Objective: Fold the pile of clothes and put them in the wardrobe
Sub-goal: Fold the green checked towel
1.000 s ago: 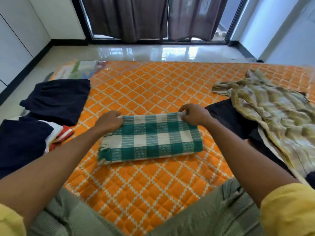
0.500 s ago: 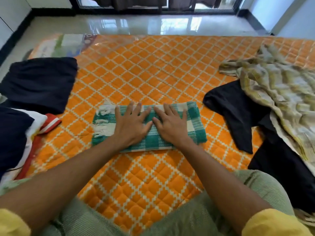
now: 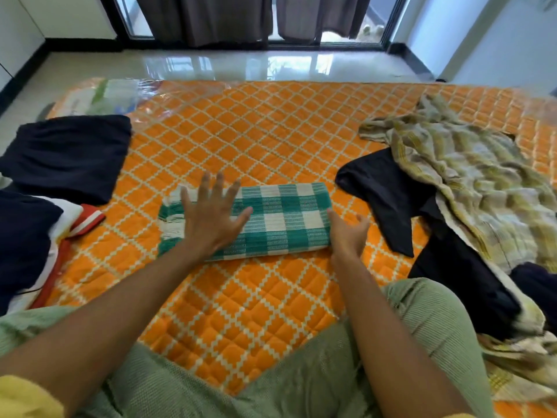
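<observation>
A green and white checked towel (image 3: 280, 221) lies folded in a long strip on the orange quilted mattress (image 3: 256, 140). My left hand (image 3: 211, 220) lies flat with spread fingers on the towel's left half. At the towel's right end is my right hand (image 3: 346, 233), its fingers relaxed and touching the folded edge. To the right lie an unfolded black garment (image 3: 388, 188) and a crumpled yellow and grey checked cloth (image 3: 470, 179).
Folded dark garments (image 3: 69, 158) and a stack with a white and red piece (image 3: 81, 220) sit at the left edge of the mattress. A glossy tiled floor (image 3: 229, 64) and dark curtains (image 3: 211, 19) lie beyond. My knees in green trousers (image 3: 422, 321) rest at the near edge.
After folding the towel's far edge over, both hands pressed its middle. Now the right hand has slid to the towel's right end and the left hand has spread over the left half.
</observation>
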